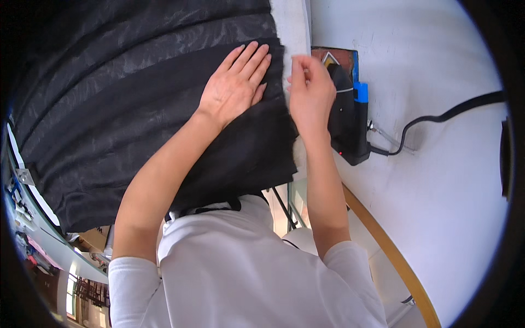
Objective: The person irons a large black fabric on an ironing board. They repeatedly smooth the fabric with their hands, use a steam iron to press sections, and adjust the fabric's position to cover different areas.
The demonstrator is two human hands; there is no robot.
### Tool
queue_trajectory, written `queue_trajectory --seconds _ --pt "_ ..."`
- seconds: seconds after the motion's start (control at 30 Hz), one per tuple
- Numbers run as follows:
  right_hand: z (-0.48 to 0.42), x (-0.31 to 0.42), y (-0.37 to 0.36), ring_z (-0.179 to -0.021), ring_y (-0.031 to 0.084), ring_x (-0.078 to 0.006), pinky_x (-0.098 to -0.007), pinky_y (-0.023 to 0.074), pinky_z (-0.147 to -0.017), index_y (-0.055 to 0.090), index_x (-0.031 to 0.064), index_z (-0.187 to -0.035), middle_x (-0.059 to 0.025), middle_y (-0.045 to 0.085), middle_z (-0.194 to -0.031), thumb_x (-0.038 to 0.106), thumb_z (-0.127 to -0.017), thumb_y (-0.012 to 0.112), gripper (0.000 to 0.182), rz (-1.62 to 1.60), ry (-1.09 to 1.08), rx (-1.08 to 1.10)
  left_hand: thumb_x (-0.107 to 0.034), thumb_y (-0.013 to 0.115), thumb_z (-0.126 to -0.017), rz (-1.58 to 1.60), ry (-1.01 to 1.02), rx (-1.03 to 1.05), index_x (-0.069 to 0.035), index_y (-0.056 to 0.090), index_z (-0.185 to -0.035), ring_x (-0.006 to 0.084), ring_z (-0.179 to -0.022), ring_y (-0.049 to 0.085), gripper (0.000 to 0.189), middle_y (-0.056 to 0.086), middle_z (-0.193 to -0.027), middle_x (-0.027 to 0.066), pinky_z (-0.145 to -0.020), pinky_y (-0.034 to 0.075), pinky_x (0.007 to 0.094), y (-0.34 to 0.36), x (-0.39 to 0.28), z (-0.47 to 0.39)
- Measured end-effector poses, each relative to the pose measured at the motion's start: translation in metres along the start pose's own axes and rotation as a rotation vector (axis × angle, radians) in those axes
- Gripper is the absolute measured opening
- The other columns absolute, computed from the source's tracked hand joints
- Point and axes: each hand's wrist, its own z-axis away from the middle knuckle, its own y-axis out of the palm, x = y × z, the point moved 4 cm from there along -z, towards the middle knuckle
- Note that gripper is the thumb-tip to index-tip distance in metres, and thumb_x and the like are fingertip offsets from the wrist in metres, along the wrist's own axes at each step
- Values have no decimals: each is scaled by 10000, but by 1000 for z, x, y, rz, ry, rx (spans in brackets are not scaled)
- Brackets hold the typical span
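Observation:
A wide piece of black fabric [156, 102] lies spread before me, with soft folds across it and a slightly frayed right edge. My left hand [231, 84] rests palm down on it near that edge, fingers stretched and holding nothing. Just beyond the edge is my right hand [311, 88], blurred, with its fingers curled; whether something thin is between the fingertips, I cannot tell. Beside the right hand stands a black steam iron [348, 123] with a blue part and a small red light, partly hidden by that hand.
A reddish pad [344, 57] lies under the iron's far end. From the iron, a black cord [443, 117] and a clear hose [391, 139] run right. The white surface [430, 184] has a yellowish-brown edge strip [385, 242]. A cardboard box [94, 240] is at lower left.

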Motion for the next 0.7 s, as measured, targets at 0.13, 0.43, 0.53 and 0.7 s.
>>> queue_trajectory --seconds 0.13,0.43,0.53,0.7 --pt "-41 -29 33 -839 758 -357 -440 572 -804 748 -15 -1001 -198 764 -886 231 -999 684 254 -45 241 -13 -294 626 -1009 25 2 13 -44 527 -1534 283 -1552 378 589 446 -1651 119 -1297 268 435 -2 -4 3" --pt "-33 -27 40 -754 744 -333 -441 559 -736 755 0 -956 -166 762 -814 206 -970 716 210 33 189 4 -285 651 -993 67 -19 8 -39 538 -1519 283 -1546 386 592 459 -1637 114 -1295 274 443 -3 -4 3" --pt "-31 -27 45 -723 730 -332 -451 548 -713 745 15 -942 -148 747 -777 195 -967 717 183 52 171 -32 -257 682 -970 66 -23 4 -28 536 -1514 290 -1540 395 608 461 -1634 123 -1292 288 442 -5 -4 3" --pt "-31 -32 44 -702 719 -324 -445 546 -706 744 26 -946 -136 734 -753 186 -964 719 163 28 149 -34 -234 727 -931 64 -2 -1 -13 528 -1512 298 -1529 415 653 471 -1622 138 -1284 316 440 -9 -9 9"
